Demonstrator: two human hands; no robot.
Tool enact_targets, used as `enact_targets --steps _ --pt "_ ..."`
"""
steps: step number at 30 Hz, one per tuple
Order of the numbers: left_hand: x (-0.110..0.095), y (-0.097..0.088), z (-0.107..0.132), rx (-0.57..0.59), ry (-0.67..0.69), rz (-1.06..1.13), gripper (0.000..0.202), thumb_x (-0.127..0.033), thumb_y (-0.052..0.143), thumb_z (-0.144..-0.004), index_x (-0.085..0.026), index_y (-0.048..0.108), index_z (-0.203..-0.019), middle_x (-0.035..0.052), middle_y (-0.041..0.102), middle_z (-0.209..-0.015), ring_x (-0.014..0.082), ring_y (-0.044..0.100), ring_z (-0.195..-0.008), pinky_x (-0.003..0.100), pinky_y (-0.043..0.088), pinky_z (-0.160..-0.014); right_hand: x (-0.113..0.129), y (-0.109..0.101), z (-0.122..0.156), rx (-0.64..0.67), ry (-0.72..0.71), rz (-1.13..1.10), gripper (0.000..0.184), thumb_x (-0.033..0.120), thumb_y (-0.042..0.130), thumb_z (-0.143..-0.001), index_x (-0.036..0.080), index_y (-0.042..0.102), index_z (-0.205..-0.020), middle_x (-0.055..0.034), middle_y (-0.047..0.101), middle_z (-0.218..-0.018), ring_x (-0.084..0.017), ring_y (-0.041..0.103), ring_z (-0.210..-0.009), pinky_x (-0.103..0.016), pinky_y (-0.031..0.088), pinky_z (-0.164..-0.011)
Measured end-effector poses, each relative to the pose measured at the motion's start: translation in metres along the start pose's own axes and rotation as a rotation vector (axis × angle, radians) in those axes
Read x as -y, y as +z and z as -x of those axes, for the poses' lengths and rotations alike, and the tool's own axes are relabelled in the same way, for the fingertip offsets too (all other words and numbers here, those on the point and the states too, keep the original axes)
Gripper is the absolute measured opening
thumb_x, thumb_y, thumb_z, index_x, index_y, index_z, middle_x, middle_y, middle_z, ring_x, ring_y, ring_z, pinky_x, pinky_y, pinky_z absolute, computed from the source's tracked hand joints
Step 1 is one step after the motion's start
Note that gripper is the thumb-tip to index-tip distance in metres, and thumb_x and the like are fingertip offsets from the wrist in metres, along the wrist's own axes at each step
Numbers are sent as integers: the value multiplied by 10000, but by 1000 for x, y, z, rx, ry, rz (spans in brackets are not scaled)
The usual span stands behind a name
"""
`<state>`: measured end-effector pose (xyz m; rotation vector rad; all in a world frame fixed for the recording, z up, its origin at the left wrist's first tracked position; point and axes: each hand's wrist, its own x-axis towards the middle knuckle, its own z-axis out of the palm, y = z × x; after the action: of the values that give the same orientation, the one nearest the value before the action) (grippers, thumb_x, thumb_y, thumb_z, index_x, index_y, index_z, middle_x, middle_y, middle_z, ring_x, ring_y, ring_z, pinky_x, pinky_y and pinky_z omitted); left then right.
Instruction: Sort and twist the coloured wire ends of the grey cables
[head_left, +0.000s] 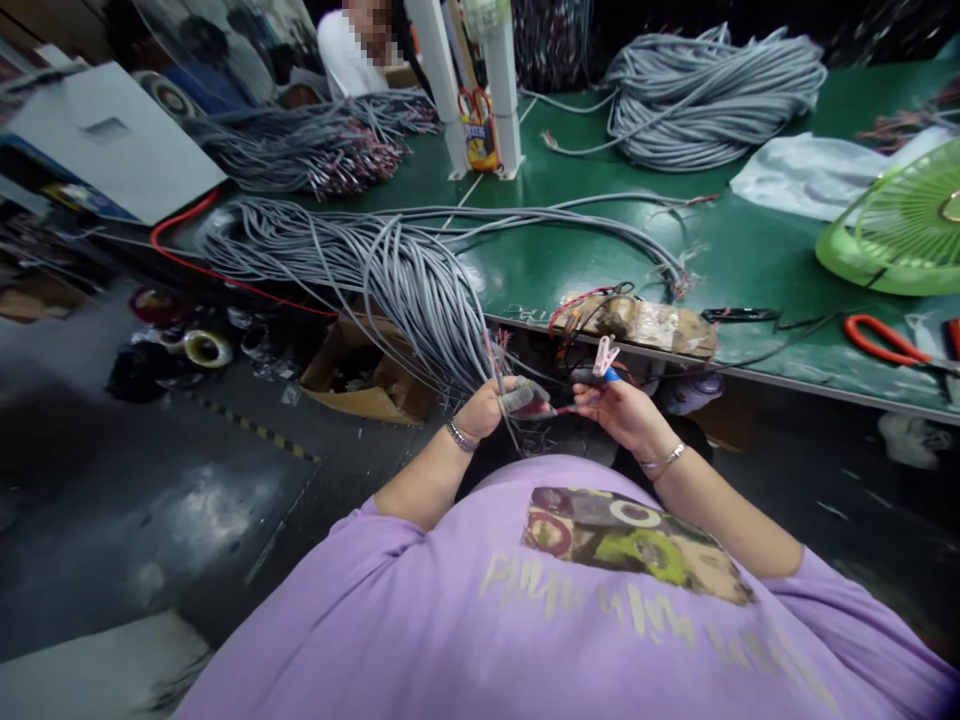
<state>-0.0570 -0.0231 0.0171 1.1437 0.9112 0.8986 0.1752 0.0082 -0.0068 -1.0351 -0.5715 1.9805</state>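
Just in front of my belly, my left hand has its fingers closed on a grey cable, with grey coverings over the fingertips. A short dark and reddish stretch of wire spans the gap to my right hand. The fingers of my right hand are pinched at the far end of that wire. Directly above them is a pale pink clip, with a small blue piece by the fingers; whether the hand holds these I cannot tell. Behind my left hand, a large bundle of grey cables droops over the table edge.
On the green table lie a cable coil, a taped wooden block, red-handled scissors and a green fan. A white post stands behind. Below is a cardboard box. Another person is at the back.
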Motion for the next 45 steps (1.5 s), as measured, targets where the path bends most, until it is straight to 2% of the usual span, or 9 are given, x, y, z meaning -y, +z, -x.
enact_targets --steps 3,10,14,19,25,31,34,38,45 --pt "-4 1 -6 17 -57 -61 500 -565 777 -691 -114 699 -891 124 745 -887 157 701 -717 197 494 -576 4 -3 3 -14 -80 78 266 443 643 -853 180 681 -832 -66 730 -781 -133 652 -640 -234 531 -564" --pt "5 19 -20 -15 -130 -428 268 -388 633 -833 -125 662 -877 53 724 -773 62 540 -434 178 390 -439 6 3 30 79 -357 433 312 396 860 -624 186 712 -801 -5 686 -699 -93 559 -574 -219 478 -544" --pt "6 32 -24 10 -39 -708 120 -234 581 -803 -160 666 -761 9 679 -664 97 550 -485 198 380 -473 6 20 42 103 -449 441 311 328 874 -597 205 709 -830 14 665 -707 -104 554 -588 -239 480 -550" --pt "4 41 -25 3 78 -958 63 -181 592 -735 -180 655 -732 0 635 -645 141 549 -591 241 389 -570 3 24 41 -22 -473 446 274 374 842 -648 189 679 -767 17 637 -617 -93 534 -512 -220 448 -469" --pt "7 34 -19 69 101 -534 320 -459 617 -815 -141 623 -780 -10 585 -647 92 499 -563 208 409 -556 -2 17 36 -39 -355 298 373 446 858 -608 166 664 -762 -6 674 -615 -89 570 -474 -212 489 -465" --pt "10 37 -13 -89 118 -415 373 -519 640 -818 -147 619 -804 -30 558 -581 68 484 -500 181 397 -502 -9 19 32 -27 -256 172 349 410 854 -615 173 655 -776 -6 683 -652 -84 566 -483 -207 489 -465" --pt "12 40 -11 -172 143 -437 367 -517 638 -830 -153 618 -787 -38 552 -549 65 473 -484 182 389 -494 -11 19 36 -102 -421 299 248 406 795 -700 200 682 -781 -3 670 -654 -102 555 -504 -238 486 -494" --pt "16 42 -9 -227 176 -412 346 -503 633 -845 -157 627 -851 -47 556 -551 62 469 -471 180 380 -477 -8 17 46 -114 -805 722 123 334 757 -754 256 762 -850 -43 712 -813 -187 629 -730 -335 536 -720" --pt "16 43 -14 -330 130 -270 365 -507 688 -795 -159 605 -865 -44 579 -579 66 524 -481 171 418 -469 -8 21 49 369 -984 1189 148 256 642 -816 258 763 -901 -80 727 -871 -187 639 -745 -319 510 -696"
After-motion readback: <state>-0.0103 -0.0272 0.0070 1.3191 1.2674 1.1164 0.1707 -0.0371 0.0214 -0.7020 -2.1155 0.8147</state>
